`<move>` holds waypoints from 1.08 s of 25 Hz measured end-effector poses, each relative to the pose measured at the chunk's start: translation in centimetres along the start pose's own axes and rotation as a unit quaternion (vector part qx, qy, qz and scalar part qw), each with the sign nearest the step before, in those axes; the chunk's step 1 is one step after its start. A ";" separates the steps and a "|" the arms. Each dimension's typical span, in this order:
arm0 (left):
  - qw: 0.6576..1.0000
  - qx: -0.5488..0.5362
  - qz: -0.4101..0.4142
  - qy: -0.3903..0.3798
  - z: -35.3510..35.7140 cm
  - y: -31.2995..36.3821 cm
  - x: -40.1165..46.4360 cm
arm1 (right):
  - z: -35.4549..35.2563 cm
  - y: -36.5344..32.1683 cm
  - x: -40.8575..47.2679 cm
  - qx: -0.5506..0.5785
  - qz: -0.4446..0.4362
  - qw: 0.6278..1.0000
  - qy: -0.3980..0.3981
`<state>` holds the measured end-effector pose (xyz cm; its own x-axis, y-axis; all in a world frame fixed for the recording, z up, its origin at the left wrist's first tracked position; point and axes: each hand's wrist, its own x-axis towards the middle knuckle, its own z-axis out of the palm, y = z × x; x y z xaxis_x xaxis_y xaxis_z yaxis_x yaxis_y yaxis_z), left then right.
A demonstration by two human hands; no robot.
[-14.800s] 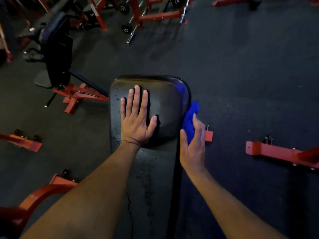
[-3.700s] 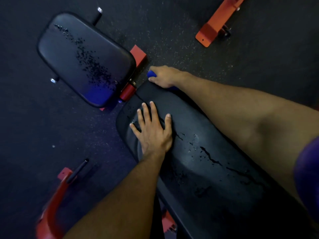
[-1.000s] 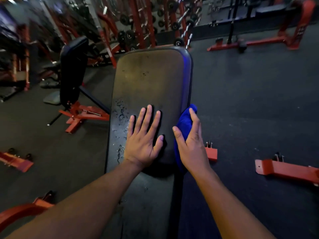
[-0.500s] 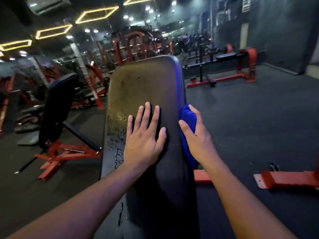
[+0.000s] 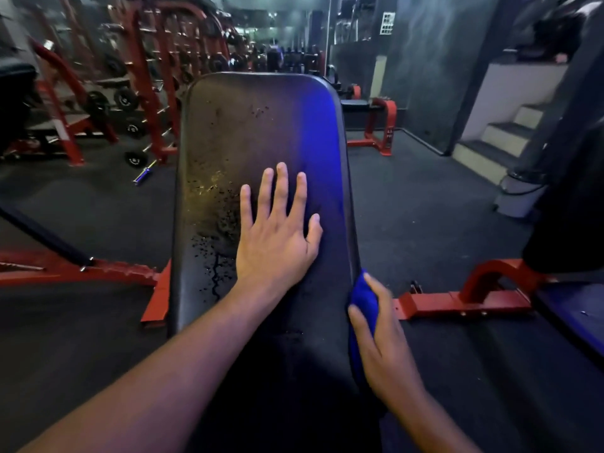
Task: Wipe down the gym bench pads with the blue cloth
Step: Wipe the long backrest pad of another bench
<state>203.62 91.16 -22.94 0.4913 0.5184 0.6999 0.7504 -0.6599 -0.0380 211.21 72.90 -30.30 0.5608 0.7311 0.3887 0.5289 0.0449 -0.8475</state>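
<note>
Two hands along pad (image 5: 261, 132) edge

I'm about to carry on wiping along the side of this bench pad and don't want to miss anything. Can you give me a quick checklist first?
1. Blue cloth in the right hand: ok, gripped.
2. Cloth against the right edge of the bench pad: ok.
3. Left hand flat on the pad, steadying it: ok.
4. Pad top dry: not ok, droplets sit left of the left hand.
5. Pad surface sound: cannot tell, a dark line may be a crack or a run of liquid.
</note>
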 end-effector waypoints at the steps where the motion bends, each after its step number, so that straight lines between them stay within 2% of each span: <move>1: 1.000 -0.001 0.000 0.000 0.0 0.0 0.0 | 0.3 -0.8 2.7 -0.019 -0.017 0.999 0.020; 5: 1.000 -0.002 0.002 0.010 0.0 0.0 0.0 | 0.7 -4.6 15.4 -0.099 -0.038 0.993 0.046; 7: 1.000 -0.002 0.002 0.010 0.1 0.0 -0.1 | 0.7 -5.4 18.0 -0.097 -0.033 0.994 0.045; 9: 1.000 -0.005 0.000 0.012 0.2 0.0 0.0 | 0.7 -4.9 17.0 -0.078 -0.039 0.994 0.060; 12: 1.000 -0.008 0.001 0.016 0.2 0.0 0.0 | 0.8 -2.8 10.8 -0.061 -0.060 0.994 0.066; 17: 1.000 -0.016 0.003 0.015 0.2 -0.1 0.0 | 0.3 -0.1 0.3 -0.041 -0.037 0.998 0.018; 20: 1.000 -0.022 0.001 0.011 0.2 0.0 -0.2 | 0.6 -1.1 3.4 -0.081 -0.039 0.995 0.042; 25: 0.999 -0.026 0.007 0.033 0.3 -0.2 0.0 | 1.1 -5.3 17.0 -0.139 -0.035 0.988 0.063; 27: 0.999 -0.032 0.002 0.028 -0.2 -0.2 0.0 | 0.8 -5.5 17.0 -0.138 -0.028 0.988 0.056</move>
<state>203.41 91.15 -22.80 0.4680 0.4852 0.7386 0.7175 -0.6966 0.0030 217.33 85.65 -19.36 0.5854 0.6516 0.4825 0.7052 -0.1157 -0.6995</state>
